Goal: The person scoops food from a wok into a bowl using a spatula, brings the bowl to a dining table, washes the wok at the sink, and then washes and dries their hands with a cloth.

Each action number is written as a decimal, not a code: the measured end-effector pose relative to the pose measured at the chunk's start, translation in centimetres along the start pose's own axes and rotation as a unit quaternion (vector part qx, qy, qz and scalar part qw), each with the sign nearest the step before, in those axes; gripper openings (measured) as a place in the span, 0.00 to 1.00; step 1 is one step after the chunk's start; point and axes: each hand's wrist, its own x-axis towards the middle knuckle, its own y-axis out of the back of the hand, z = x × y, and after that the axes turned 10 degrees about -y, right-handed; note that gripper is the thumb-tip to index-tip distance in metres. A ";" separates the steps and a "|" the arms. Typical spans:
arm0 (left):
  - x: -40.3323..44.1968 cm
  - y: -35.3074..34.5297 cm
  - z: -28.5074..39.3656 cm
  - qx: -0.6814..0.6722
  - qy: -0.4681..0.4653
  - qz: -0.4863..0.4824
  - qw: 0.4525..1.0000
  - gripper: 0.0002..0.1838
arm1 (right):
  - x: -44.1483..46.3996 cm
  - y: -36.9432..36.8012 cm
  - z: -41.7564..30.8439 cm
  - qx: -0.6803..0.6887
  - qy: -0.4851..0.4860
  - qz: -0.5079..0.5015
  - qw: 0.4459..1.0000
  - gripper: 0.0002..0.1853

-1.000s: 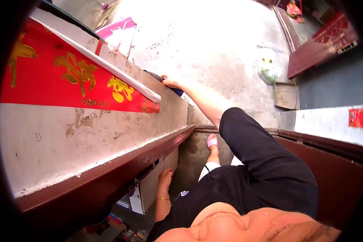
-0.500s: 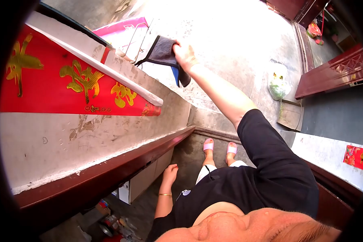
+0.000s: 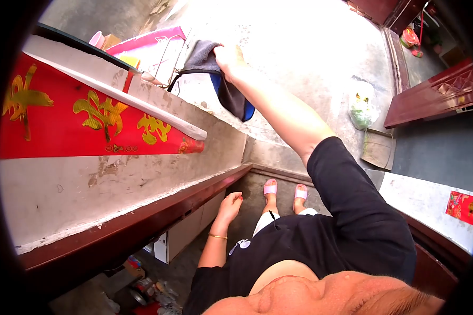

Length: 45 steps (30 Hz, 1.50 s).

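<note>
My right hand is stretched far forward and grips a grey cloth with black edging and a blue part. The cloth hangs down from my closed fingers in loose folds, next to the end of the wall with the red banner. Nearer to my body, my left hand hangs beside a white cabinet. Its fingers are loosely curled together, and nothing shows in them.
A dark red door frame runs along the left wall. In front of my feet lies a threshold. A plastic bag with green contents sits on the ground at right, near a red door panel. Beyond the left wall lies a pink sheet.
My right hand has moved a little left and up with the cloth, which now hangs lower with more blue showing. My left hand has risen and shifted right.
</note>
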 end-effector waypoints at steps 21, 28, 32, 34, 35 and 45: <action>-1.9 0.5 -2.7 0.032 0.056 -0.043 0.997 0.17 | -2.4 2.9 1.6 0.154 0.091 0.005 0.984 0.10; -1.2 0.4 -2.2 0.052 0.062 -0.058 0.995 0.17 | -0.6 -0.5 1.2 0.312 -0.048 -0.115 0.942 0.08; -1.0 0.5 -1.7 0.057 0.073 -0.058 0.994 0.17 | -2.2 -0.9 -1.2 0.474 -0.167 -0.208 0.839 0.09; -1.0 0.6 -1.3 0.059 0.077 -0.056 0.994 0.17 | -3.1 -0.5 -2.4 0.520 -0.213 -0.239 0.792 0.09; -1.0 0.6 -1.1 0.060 0.079 -0.055 0.994 0.17 | -2.6 -1.3 -2.1 0.526 -0.223 -0.255 0.780 0.10; -1.7 0.5 -1.4 0.032 0.088 -0.037 0.995 0.16 | -1.0 -2.5 0.7 0.396 -0.031 -0.092 0.913 0.13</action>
